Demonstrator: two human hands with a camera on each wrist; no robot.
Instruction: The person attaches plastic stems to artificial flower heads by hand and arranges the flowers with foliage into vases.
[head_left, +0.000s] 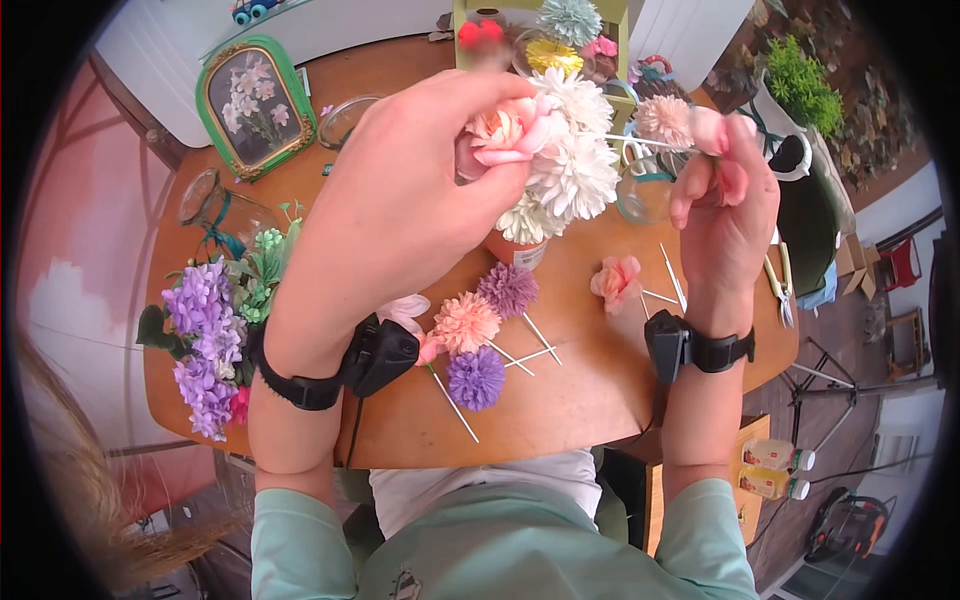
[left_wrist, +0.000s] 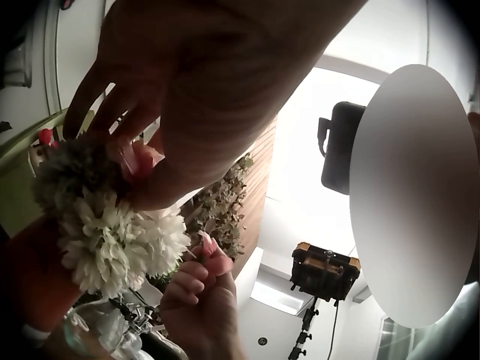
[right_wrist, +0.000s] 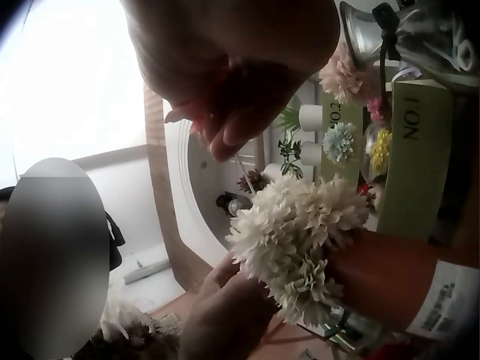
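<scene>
White artificial flowers (head_left: 580,150) crowd the mouth of a terracotta-coloured pot (right_wrist: 382,274) with a barcode label. At their left side my left hand (head_left: 400,190) curls its thumb and fingers around a pink flower (head_left: 505,132), which sits against the white blooms. Right of the bunch, my right hand (head_left: 735,215) pinches another pink flower (head_left: 732,182) by its head. That flower's thin white stem (head_left: 655,143) points left at the white blooms. In the right wrist view the stem tip comes close to the white petals. The palm partly hides the flower there.
Purple, peach and mauve pompom flowers (head_left: 477,378) lie on the wooden table (head_left: 560,400) with a pink flower (head_left: 617,284) and loose stems. A purple bouquet (head_left: 205,320), glass vase (head_left: 205,205) and green frame (head_left: 255,105) stand left. Pliers (head_left: 783,285) lie at the right edge.
</scene>
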